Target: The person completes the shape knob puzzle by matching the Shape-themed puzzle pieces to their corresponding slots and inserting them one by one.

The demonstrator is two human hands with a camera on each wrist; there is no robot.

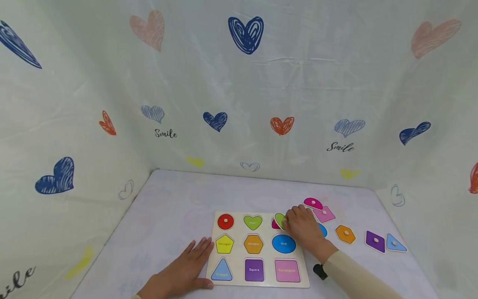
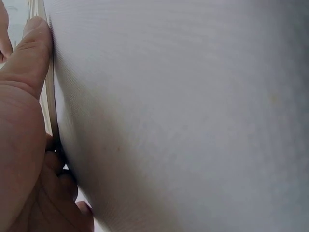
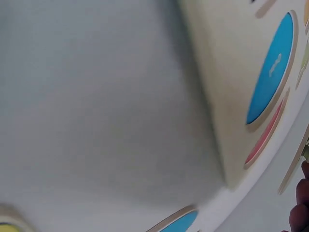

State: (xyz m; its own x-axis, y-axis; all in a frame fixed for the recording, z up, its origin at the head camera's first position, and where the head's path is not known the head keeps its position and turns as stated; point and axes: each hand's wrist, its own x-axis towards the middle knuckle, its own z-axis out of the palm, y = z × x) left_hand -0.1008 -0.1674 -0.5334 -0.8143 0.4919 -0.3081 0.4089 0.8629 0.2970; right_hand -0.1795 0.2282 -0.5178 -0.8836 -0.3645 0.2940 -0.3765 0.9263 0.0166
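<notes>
A wooden shape puzzle board [image 1: 235, 254] lies flat on the table, with printed shapes in rows. My right hand [image 1: 304, 227] pinches a green heart puzzle piece [image 1: 279, 220] over the board's far right corner, partly covering a magenta shape there. In the right wrist view, the fingers [image 3: 301, 200] and the piece's thin edge [image 3: 291, 169] show at the right border. My left hand [image 1: 188, 265] rests at the board's left edge, its fingers fairly straight. Its thumb [image 2: 30, 58] lies along the board's side in the left wrist view. A red circle piece [image 1: 225, 221] with a knob sits in the far left corner.
Loose knobbed pieces lie right of the board: a magenta semicircle [image 1: 313, 203], a pink rectangle [image 1: 325, 214], an orange hexagon [image 1: 345, 234], a purple square [image 1: 375, 241] and a blue triangle [image 1: 396, 243]. A blue piece [image 1: 323, 230] is half hidden behind the right hand. Heart-printed curtains surround the table.
</notes>
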